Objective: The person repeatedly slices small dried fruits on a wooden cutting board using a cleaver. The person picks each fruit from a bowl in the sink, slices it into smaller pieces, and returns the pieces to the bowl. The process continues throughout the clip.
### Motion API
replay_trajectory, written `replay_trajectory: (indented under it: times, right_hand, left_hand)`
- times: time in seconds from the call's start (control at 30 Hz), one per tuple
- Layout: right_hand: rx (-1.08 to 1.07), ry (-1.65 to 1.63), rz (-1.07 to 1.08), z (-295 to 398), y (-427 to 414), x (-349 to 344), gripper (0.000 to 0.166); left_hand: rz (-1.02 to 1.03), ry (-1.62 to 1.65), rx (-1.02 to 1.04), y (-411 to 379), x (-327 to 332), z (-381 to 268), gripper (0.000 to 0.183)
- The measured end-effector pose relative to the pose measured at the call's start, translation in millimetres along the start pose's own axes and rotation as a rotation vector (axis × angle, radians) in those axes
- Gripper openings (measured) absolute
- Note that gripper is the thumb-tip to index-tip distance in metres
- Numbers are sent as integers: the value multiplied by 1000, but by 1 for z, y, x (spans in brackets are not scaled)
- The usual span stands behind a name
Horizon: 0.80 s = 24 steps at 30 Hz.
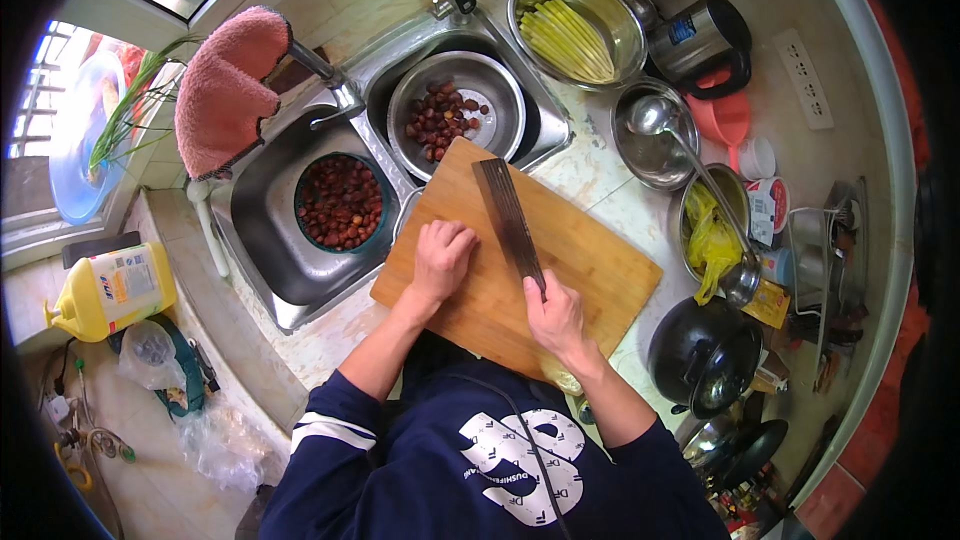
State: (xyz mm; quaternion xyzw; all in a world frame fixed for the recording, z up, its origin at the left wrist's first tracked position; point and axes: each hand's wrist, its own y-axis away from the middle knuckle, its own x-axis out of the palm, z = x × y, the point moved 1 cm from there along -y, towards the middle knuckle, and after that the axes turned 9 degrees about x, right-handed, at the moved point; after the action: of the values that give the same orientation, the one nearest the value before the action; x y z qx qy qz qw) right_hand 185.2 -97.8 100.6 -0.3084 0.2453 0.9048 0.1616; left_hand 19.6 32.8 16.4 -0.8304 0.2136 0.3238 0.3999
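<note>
A wooden cutting board (pixel 592 277) lies slanted before me, its far corner overlapping the rim of a steel basin (pixel 510 101). My left hand (pixel 444 259) rests curled on the board's left part; its fingertips are hidden, so whether anything small is under them cannot be told. In my right hand (pixel 555 311) is the lower end of a dark, flat tool with lengthwise stripes (pixel 508 217), seemingly a broad knife, pointing away from me over the board. Reddish-brown round fruits (pixel 442 116), perhaps dates, lie in the basin. More such fruits (pixel 341 202) fill a green basket in the left sink bowl.
The double sink (pixel 262 240) is on the left, with a pink cloth (pixel 225 90) over its faucet. At the back right are a bowl of pale green stalks (pixel 566 37), an electric kettle (pixel 697 37) and a ladle (pixel 652 116). A black wok (pixel 690 352) stands right.
</note>
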Motion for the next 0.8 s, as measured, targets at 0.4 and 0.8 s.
replay_trajectory:
  times: [0.4,0.8]
  right_hand:
    - [28,26,-22,-9,-3,-10,25]
    - [-69,66,44,0,-15,6,23]
  left_hand:
    - [146,-43,137,6,1,-20,25]
    - [-38,99,-74,27,-9,-22,23]
